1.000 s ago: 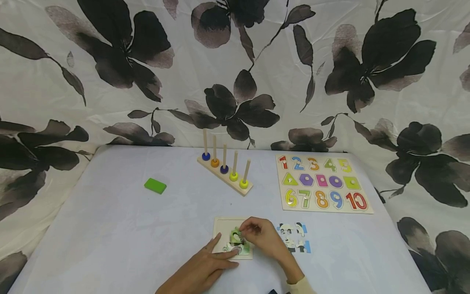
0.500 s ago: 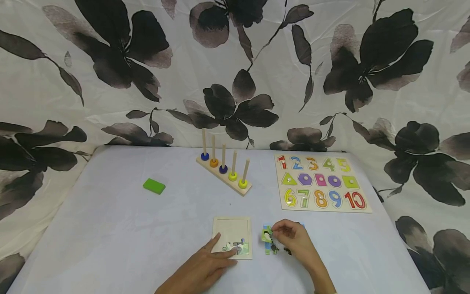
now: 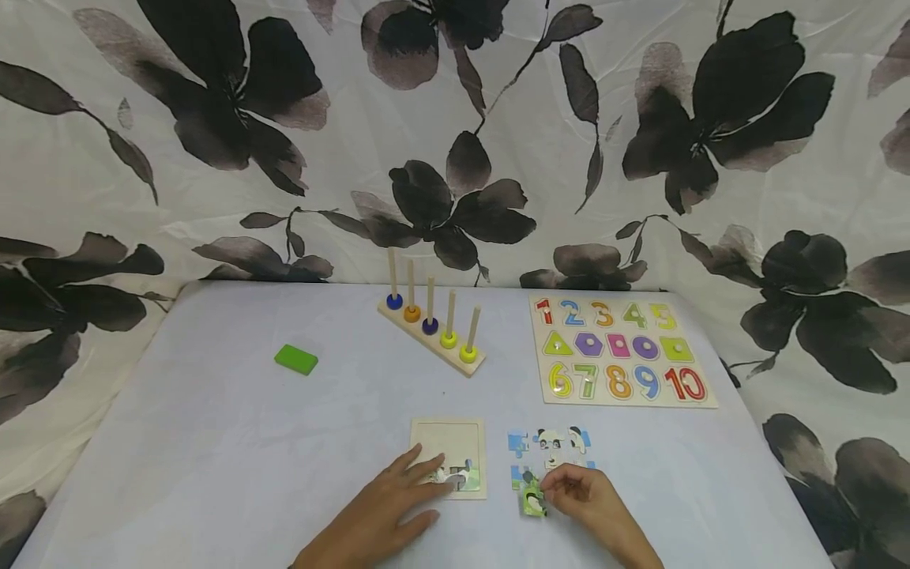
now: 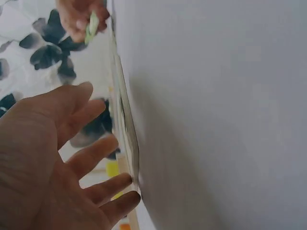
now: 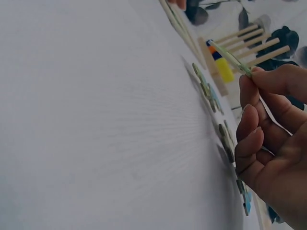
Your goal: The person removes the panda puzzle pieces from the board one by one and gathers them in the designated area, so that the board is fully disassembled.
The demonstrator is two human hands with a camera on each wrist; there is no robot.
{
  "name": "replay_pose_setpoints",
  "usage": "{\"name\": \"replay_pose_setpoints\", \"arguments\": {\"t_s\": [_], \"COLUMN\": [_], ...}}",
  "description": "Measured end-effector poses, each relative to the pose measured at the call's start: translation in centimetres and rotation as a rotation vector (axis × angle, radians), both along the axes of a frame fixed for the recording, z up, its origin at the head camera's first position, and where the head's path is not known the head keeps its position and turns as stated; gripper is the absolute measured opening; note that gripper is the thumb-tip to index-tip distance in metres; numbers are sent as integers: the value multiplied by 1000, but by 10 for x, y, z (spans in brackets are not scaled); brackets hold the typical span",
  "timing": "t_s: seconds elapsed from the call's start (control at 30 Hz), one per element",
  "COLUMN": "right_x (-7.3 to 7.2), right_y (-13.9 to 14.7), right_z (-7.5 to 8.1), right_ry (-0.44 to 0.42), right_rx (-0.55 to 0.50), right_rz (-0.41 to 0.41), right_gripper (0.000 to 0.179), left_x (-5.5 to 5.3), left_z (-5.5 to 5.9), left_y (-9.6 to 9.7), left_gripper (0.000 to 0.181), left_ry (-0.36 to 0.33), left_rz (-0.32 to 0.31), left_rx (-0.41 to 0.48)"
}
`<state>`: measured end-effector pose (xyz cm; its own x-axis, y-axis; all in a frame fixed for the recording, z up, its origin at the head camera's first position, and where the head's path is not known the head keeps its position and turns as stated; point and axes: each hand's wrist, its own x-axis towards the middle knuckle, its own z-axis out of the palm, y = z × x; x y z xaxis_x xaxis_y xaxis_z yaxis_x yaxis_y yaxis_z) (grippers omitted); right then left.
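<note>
My right hand pinches a green jigsaw puzzle piece by its edge, between thumb and fingertips. In the right wrist view this thin piece is held up above the table. A square wooden puzzle tray lies in front of me, with pieces set along its lower part. My left hand has its fingers spread at the tray's lower left edge, partly covering it; the left wrist view shows them loosely extended. Loose panda puzzle pieces lie right of the tray, some hidden behind my right hand.
Behind the tray stands a wooden peg rack with coloured rings. A number and shape board lies at the back right, a green block at the left. A floral cloth hangs behind the table.
My right hand has carried the green piece from over the tray to the right, then down toward me beside the loose pieces. My left hand has shifted slightly left, its fingers spreading.
</note>
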<state>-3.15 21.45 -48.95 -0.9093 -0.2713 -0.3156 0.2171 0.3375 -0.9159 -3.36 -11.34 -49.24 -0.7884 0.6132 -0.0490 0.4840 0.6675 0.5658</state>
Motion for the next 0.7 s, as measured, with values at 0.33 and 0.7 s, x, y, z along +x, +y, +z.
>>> {"name": "replay_pose_setpoints", "arguments": {"t_s": [0.33, 0.7], "right_x": [8, 11], "right_y": [-2, -8], "right_z": [-5, -8], "right_ry": [84, 137], "right_rx": [21, 134], "right_rz": [108, 92], "right_gripper": [10, 3], "left_x": [-14, -16], "left_z": [1, 0], "left_y": [-17, -18], "left_gripper": [51, 55], "left_ry": [28, 12], "left_rz": [152, 119], "left_rx": [-11, -41]}}
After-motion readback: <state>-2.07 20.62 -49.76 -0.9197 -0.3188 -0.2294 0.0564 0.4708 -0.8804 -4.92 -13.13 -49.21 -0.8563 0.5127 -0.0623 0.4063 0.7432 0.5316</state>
